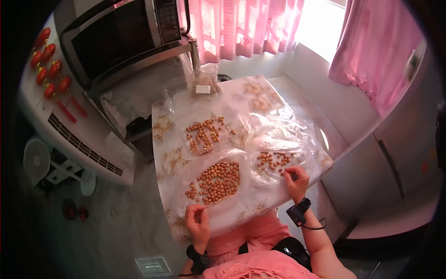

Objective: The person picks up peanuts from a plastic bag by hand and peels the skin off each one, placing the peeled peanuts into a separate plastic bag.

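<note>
Presently, taking the middle of the table [218, 103] as the clock's centre, the larger heap of nuts [220, 181] lies at seven, on clear plastic [186, 179]; a smaller batch [275, 160] sits just past three in a crumpled clear bag [283, 142]; a third scatter [204, 135] is at ten. The left hand [197, 221] is at seven, fingers curled in beside the near rim of the larger heap's plastic; the right hand [296, 181] is at four, its fingertips drawn together next to the smaller batch; I cannot tell whether either hand grips a nut or a fold of film.

The likeliest trouble, I judge, is spillage; the nuts look round and loose, so a tug on the thin plastic at seven could roll some over the near edge; at three, the bag's slack folds could flop over the batch or catch a finger; the thin cable [318, 228] looping from the right wrist might snag on the table's edge during a wide reach; a careless sleeve or forearm sweep could mix the batches.
</note>
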The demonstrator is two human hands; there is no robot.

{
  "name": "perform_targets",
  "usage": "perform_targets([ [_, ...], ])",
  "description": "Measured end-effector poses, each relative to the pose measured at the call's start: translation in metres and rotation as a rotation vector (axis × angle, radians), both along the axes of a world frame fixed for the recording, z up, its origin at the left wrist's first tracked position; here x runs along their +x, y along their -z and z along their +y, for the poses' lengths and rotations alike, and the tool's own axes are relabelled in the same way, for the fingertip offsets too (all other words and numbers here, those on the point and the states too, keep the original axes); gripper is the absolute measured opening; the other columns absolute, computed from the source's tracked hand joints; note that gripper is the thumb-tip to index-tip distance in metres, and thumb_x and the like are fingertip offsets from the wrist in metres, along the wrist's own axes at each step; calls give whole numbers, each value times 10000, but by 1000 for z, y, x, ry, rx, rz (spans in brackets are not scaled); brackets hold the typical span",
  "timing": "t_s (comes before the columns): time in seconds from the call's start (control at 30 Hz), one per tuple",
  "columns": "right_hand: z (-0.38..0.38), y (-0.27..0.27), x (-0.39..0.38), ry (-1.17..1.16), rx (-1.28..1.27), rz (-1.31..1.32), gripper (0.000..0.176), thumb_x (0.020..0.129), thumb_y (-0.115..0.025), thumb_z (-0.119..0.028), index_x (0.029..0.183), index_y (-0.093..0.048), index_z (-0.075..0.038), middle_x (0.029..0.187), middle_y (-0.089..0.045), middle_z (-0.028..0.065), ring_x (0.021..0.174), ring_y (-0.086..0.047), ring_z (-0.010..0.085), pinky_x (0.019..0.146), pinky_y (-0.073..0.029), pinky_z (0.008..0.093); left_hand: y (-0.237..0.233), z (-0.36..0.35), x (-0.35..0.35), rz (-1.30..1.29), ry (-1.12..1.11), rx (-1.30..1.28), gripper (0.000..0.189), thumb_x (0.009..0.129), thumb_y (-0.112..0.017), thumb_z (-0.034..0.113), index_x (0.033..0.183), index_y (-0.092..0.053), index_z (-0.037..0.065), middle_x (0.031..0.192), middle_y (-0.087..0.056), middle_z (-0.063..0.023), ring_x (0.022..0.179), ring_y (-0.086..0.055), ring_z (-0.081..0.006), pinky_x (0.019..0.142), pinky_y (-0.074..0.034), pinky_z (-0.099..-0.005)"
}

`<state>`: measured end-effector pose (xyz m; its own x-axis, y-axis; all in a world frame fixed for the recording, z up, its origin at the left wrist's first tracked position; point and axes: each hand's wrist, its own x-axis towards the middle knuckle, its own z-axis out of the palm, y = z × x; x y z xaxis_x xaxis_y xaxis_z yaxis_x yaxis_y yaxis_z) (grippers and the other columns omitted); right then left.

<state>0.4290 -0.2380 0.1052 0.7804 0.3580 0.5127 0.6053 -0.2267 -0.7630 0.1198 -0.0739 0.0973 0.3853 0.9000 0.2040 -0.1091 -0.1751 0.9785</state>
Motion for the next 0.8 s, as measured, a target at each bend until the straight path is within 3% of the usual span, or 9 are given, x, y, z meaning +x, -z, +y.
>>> perform_targets([
  [0.23,-2,-8,-1,-75,28,-54,52,813,-745,-9,860,-730,-26,845,-719,125,815,-679,308,763,-532,382,1,-1,10,28,-118,-13,83,982,-642,-19,1033,-613,39,920,-631,2,791,-594,-74,737,-505,-234],
  [0.4,-7,-6,2,-154,96,41,99,804,-739,22,887,-731,-33,881,-721,124,850,-672,321,766,-524,399,1,-4,12,84,-174,-27,78,991,-653,-6,1048,-618,34,922,-641,5,795,-612,-72,732,-512,-230],
  [0.8,-10,-10,12,-305,69,-62,166,783,-744,44,913,-711,-54,895,-714,105,836,-654,319,757,-511,412,5,-6,20,187,-300,10,94,982,-675,1,1056,-617,13,927,-648,1,795,-636,-72,728,-517,-223],
])
